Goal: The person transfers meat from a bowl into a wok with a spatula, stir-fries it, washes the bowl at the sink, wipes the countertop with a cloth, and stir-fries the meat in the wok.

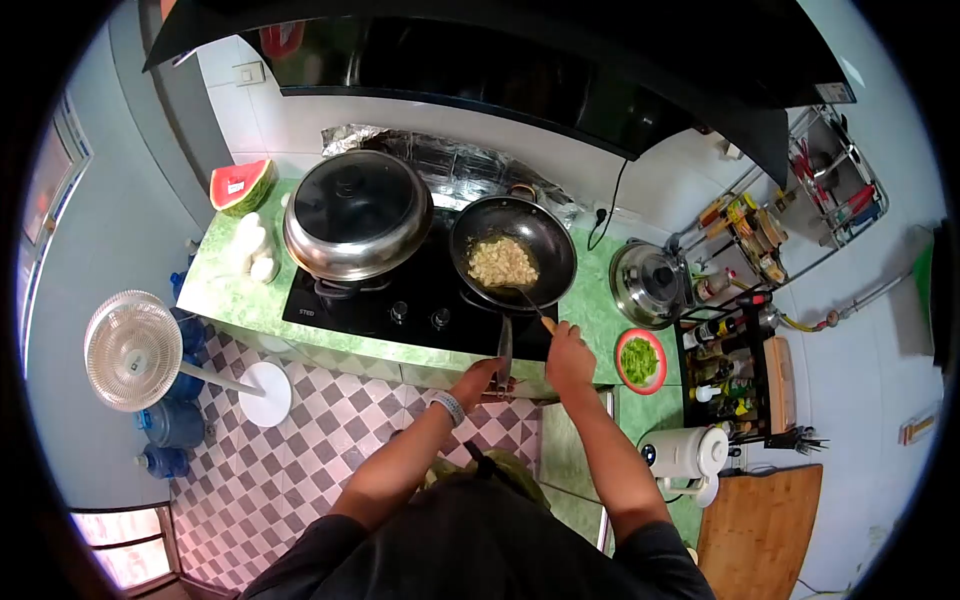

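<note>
My left hand (482, 380) is closed around the handle of a black wok (556, 255) on the right side of the cooktop. Pale, chopped food (503, 262) lies in the bottom of the wok. The wooden grip of a spatula (548, 323) is in my closed right hand (571, 358), and its metal end dips into the food at the wok's near side. Left of the wok stands a large, lidded steel pot (355, 215). A red-rimmed bowl of chopped green vegetable (639, 361) rests on the counter near my right hand.
The black glass cooktop (330, 308) is set in a green counter (215, 280). A kettle (648, 283), bottle rack (722, 365) and white appliance (685, 453) stand to the right. Watermelon (240, 187) sits far left. The range hood (480, 75) overhangs the stove. A fan (135, 350) stands left.
</note>
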